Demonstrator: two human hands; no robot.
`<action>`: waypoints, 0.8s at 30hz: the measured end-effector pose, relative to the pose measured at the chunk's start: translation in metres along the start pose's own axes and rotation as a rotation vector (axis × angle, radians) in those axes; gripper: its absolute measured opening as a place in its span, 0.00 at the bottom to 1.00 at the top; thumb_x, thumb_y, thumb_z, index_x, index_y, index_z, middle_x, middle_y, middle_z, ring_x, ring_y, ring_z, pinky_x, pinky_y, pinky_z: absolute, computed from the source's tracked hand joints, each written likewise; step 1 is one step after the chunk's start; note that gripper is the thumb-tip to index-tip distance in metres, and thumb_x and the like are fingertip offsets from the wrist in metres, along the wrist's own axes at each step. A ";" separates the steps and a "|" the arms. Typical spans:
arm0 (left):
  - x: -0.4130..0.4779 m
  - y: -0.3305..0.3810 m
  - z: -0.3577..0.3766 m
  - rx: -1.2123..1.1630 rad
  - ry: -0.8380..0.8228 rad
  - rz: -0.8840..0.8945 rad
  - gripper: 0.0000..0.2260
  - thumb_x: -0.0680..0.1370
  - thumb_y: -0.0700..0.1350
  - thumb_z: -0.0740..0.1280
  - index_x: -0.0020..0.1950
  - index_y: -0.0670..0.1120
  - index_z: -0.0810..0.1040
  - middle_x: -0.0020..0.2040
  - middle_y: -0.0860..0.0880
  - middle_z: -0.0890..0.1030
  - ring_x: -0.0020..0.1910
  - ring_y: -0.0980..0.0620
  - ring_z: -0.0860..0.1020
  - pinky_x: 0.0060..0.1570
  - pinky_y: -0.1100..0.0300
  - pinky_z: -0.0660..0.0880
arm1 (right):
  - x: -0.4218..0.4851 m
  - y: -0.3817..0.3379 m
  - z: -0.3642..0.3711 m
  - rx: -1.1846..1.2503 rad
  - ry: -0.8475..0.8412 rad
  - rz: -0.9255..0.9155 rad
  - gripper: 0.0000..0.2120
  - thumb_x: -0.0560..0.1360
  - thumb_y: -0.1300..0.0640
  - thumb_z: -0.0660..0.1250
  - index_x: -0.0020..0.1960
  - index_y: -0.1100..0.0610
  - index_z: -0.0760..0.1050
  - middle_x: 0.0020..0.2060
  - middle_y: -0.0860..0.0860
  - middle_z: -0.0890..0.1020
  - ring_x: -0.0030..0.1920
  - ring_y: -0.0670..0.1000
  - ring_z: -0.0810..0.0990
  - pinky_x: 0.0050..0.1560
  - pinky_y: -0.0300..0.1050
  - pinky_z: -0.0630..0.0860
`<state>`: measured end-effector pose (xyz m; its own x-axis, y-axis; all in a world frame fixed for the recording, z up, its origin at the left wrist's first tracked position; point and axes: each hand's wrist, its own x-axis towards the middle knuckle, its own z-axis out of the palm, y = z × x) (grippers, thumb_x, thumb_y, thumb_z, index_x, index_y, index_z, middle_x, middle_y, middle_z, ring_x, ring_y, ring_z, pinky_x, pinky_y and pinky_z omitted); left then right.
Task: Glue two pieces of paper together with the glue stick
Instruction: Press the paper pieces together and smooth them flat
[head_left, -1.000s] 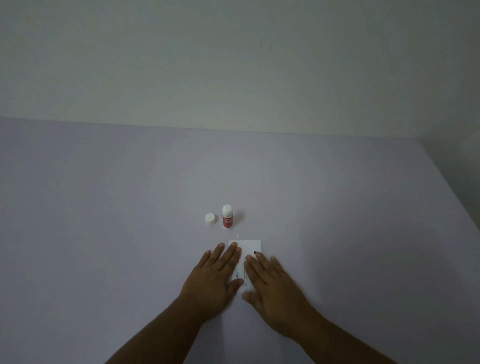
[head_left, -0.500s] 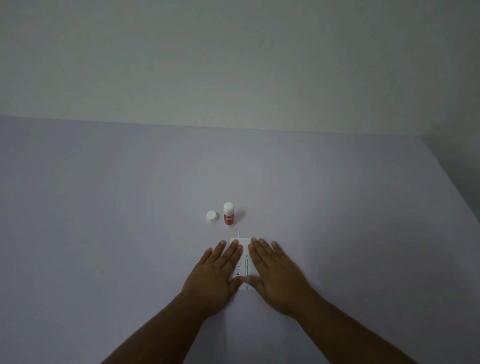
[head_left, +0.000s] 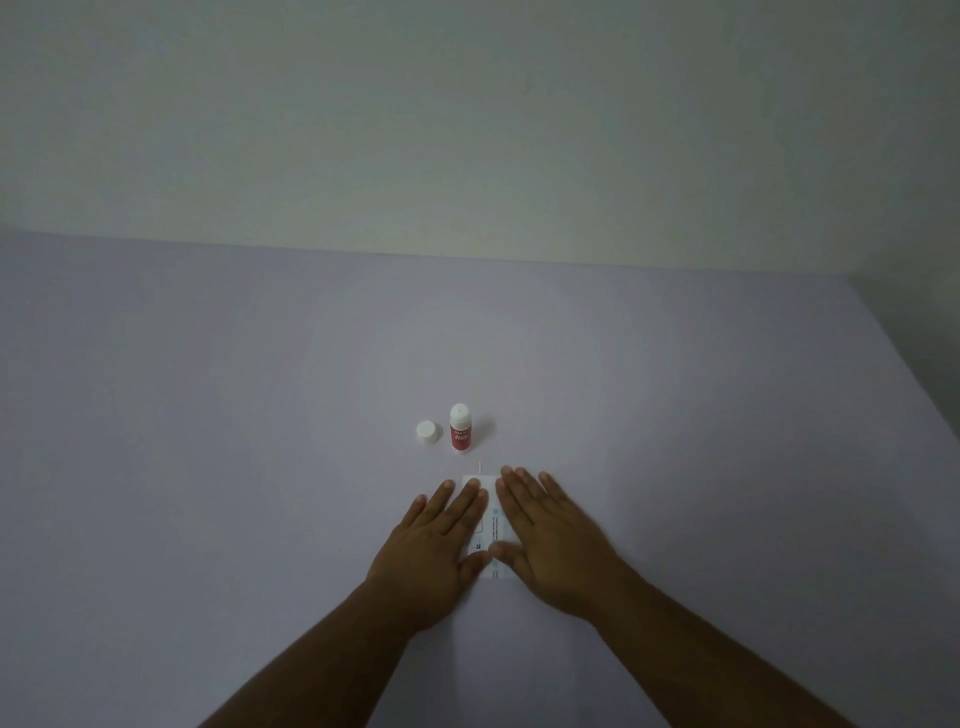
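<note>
Head view: your right hand (head_left: 550, 540) has slid leftward over the paper (head_left: 488, 540) to meet your left hand (head_left: 434, 545), fingers flat, grasping nothing. Beyond the paper stand the uncapped glue stick (head_left: 460, 429) and cap (head_left: 426, 432). You're likely pressing the joint.

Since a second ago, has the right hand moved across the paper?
Yes. The right hand slid forward, toward the glue stick, its fingertips now at the paper's far edge.

Hands lying flat on paper, lower centre of frame.
Left hand (head_left: 434, 551) and right hand (head_left: 550, 540) pressing side by side on the paper (head_left: 491, 525) on the table (head_left: 208, 415); above them, glue stick (head_left: 460, 429) standing upright, cap (head_left: 426, 432) sitting just left of it.
</note>
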<state>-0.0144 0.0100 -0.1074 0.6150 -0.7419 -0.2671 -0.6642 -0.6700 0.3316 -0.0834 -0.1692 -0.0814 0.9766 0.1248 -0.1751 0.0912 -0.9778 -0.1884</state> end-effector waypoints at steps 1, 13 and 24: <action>0.000 0.000 0.000 -0.001 0.003 0.005 0.29 0.75 0.66 0.40 0.70 0.56 0.32 0.72 0.59 0.35 0.71 0.56 0.32 0.70 0.58 0.34 | -0.007 -0.002 0.003 -0.010 -0.002 -0.029 0.34 0.76 0.37 0.41 0.74 0.58 0.51 0.75 0.54 0.56 0.75 0.51 0.50 0.74 0.53 0.35; 0.000 0.000 -0.002 -0.005 -0.001 0.007 0.29 0.76 0.65 0.42 0.69 0.56 0.31 0.72 0.59 0.35 0.70 0.56 0.32 0.70 0.57 0.34 | 0.000 0.005 0.000 -0.036 -0.024 -0.043 0.33 0.77 0.39 0.42 0.75 0.57 0.43 0.76 0.53 0.48 0.75 0.48 0.41 0.72 0.47 0.28; 0.001 -0.002 0.003 -0.013 0.020 0.003 0.29 0.75 0.66 0.41 0.69 0.57 0.31 0.72 0.60 0.35 0.71 0.56 0.31 0.69 0.58 0.33 | 0.002 0.002 -0.005 -0.031 -0.051 -0.038 0.32 0.78 0.39 0.43 0.75 0.56 0.43 0.76 0.52 0.48 0.75 0.49 0.43 0.71 0.50 0.28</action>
<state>-0.0140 0.0107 -0.1107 0.6213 -0.7433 -0.2479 -0.6606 -0.6670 0.3446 -0.0809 -0.1714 -0.0775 0.9612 0.1694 -0.2178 0.1345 -0.9769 -0.1663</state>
